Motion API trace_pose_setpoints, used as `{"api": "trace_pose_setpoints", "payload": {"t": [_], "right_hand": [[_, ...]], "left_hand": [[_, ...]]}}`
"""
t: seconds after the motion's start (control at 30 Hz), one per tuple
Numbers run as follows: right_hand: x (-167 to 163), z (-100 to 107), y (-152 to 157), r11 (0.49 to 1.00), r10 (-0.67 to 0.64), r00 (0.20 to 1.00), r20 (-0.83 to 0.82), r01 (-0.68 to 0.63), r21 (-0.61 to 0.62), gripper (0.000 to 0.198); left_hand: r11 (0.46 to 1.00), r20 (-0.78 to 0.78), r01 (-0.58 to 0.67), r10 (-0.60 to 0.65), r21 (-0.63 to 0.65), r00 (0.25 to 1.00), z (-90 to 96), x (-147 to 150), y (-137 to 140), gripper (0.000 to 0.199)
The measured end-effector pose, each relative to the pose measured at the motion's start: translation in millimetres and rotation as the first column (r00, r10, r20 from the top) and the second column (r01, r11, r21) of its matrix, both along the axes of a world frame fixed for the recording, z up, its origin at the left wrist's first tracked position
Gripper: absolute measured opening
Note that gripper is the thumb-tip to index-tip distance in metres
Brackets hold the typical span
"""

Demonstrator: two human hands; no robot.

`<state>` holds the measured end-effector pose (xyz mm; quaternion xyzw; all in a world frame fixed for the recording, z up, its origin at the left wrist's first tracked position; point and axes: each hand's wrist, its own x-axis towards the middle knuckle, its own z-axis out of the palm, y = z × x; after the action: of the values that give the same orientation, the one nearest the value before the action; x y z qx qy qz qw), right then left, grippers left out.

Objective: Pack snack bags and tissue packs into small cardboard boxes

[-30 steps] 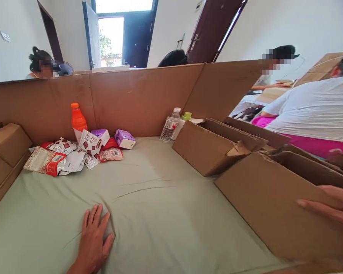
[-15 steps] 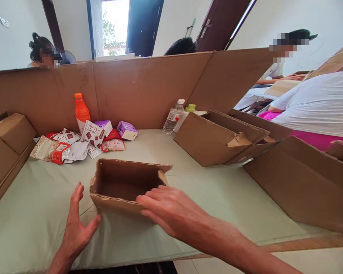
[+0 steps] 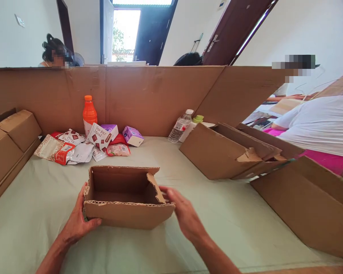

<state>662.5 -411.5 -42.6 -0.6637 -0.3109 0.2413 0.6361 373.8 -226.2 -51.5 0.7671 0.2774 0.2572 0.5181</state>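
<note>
A small open-topped cardboard box (image 3: 125,217) stands on the pale green cloth right in front of me, with a torn flap (image 3: 156,186) folded in at its right end; nothing shows inside it. My left hand (image 3: 78,220) grips the left end, thumb across the front wall and fingers round the side. Against the right end lies my right hand (image 3: 183,213), its fingers reaching behind the corner and partly hidden. Between them the two hands hold the box.
Behind the box lie several snack packets (image 3: 82,150), two purple cartons (image 3: 133,136) and an orange bottle (image 3: 89,112). A clear bottle (image 3: 180,127) stands near tilted cardboard boxes (image 3: 217,154) on the right. A cardboard wall (image 3: 160,99) runs along the back; other people sit beyond it.
My left hand has closed on the box's left end. My right hand has moved from the front rim to the right end. The box now sits turned slightly, its front facing me.
</note>
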Motion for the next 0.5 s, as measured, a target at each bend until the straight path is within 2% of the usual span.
{"api": "trace_pose_setpoints", "payload": {"t": [0.1, 0.17, 0.3, 0.4, 0.5], "right_hand": [[-20, -34, 6, 0.994, 0.112, 0.992, -0.048, -0.112, 0.003, 0.055], [-31, -41, 10, 0.994, 0.112, 0.991, -0.067, -0.111, 0.023, 0.056], [-35, -30, 16, 0.991, 0.131, 0.986, -0.105, -0.131, 0.002, 0.051], [-25, -19, 16, 0.979, 0.193, 0.974, -0.119, -0.200, -0.048, 0.046], [-3, -14, 18, 0.957, 0.230, 0.965, -0.130, -0.248, -0.149, 0.047]], "left_hand": [[0.990, -0.019, 0.140, -0.141, -0.021, 0.990, 2.2, 6, 8, 0.111], [0.985, -0.040, 0.170, -0.171, -0.023, 0.985, 2.8, 8, 14, 0.100], [0.987, -0.091, 0.159, -0.160, -0.016, 0.983, -2.4, 9, 25, 0.082], [0.988, -0.081, 0.151, -0.150, 0.014, 0.985, -8.8, 9, 28, 0.085], [0.986, -0.044, 0.164, -0.162, 0.031, 0.986, -12.8, 8, 26, 0.090]]}}
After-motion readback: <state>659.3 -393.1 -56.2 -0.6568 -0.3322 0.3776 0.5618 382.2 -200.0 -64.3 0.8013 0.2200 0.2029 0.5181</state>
